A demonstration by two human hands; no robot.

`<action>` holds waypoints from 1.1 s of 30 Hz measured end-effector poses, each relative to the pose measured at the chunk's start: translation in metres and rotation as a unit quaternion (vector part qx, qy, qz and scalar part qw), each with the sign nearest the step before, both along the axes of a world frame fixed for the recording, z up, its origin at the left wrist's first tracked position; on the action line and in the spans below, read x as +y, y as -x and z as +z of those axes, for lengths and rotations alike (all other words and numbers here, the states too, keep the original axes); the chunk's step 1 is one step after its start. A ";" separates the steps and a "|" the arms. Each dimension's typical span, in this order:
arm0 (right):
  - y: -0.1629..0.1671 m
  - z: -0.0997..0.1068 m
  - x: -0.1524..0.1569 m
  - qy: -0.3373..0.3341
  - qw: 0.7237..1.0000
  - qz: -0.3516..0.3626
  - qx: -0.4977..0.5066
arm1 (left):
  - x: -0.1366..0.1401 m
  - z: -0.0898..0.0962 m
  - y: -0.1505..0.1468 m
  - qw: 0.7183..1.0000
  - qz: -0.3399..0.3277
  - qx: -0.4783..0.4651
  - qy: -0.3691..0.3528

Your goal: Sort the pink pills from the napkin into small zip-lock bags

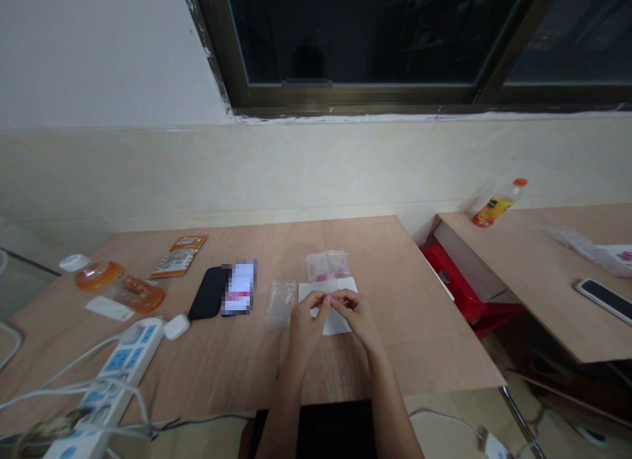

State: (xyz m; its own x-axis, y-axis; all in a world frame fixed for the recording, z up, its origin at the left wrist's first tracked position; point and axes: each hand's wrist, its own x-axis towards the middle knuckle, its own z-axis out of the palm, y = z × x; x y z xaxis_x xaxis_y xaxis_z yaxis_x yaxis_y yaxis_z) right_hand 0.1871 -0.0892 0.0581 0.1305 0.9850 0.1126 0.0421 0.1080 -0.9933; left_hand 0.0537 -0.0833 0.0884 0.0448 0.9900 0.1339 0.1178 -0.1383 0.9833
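My left hand [309,312] and my right hand [353,309] meet fingertip to fingertip over a white sheet of paper [337,325]. Both are closed in a pinch; whatever sits between the fingertips is too small to name, though a hint of pink shows there. Just beyond the paper lie small clear plastic bags [327,265] with pink-red bits inside. Left of my left hand, a stack of clear plastic bags [281,304] rests flat on the table.
On the left are a phone with a lit screen [239,288], a black phone [207,293], an orange packet [179,256], a drink bottle on its side [118,284] and a power strip [116,367] with cables. A second table [533,268] holds another bottle [498,203]; a red stool [474,301] stands between.
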 end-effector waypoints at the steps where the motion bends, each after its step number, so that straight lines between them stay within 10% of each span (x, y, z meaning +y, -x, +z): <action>1: 0.000 0.002 -0.001 -0.002 1.000 0.003 -0.015 | 0.000 0.000 0.002 1.000 -0.003 0.005 0.003; 33: -0.005 0.015 -0.011 0.010 0.995 0.035 -0.098 | 0.005 -0.008 0.009 0.994 -0.088 0.054 -0.043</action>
